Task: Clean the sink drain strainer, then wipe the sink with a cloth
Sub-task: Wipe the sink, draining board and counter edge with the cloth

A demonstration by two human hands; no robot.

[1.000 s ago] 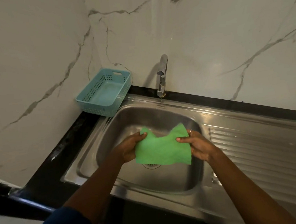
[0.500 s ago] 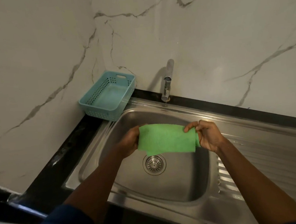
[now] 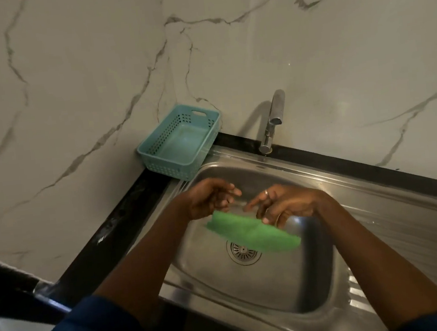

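Note:
A folded green cloth [image 3: 254, 233] hangs blurred over the steel sink [image 3: 276, 294], partly covering the round drain strainer [image 3: 244, 251] in the basin floor. My right hand [image 3: 283, 204] has its fingertips pinched on the cloth's upper edge near the middle. My left hand [image 3: 210, 198] is at the cloth's left end with its fingers spread and pointing right. That end disappears under the palm, so its grip is hidden. The two hands are close together above the basin.
A pale blue perforated basket [image 3: 180, 142] sits in the back left corner on the black counter [image 3: 111, 230]. A chrome tap [image 3: 272, 122] stands behind the basin. A ribbed drainboard [image 3: 422, 238] runs off to the right. Marble walls close in the back and left.
The cloth was stretched flat between both hands. Now it is folded and lower, the hands have come together, and my left fingers have spread. The strainer shows again.

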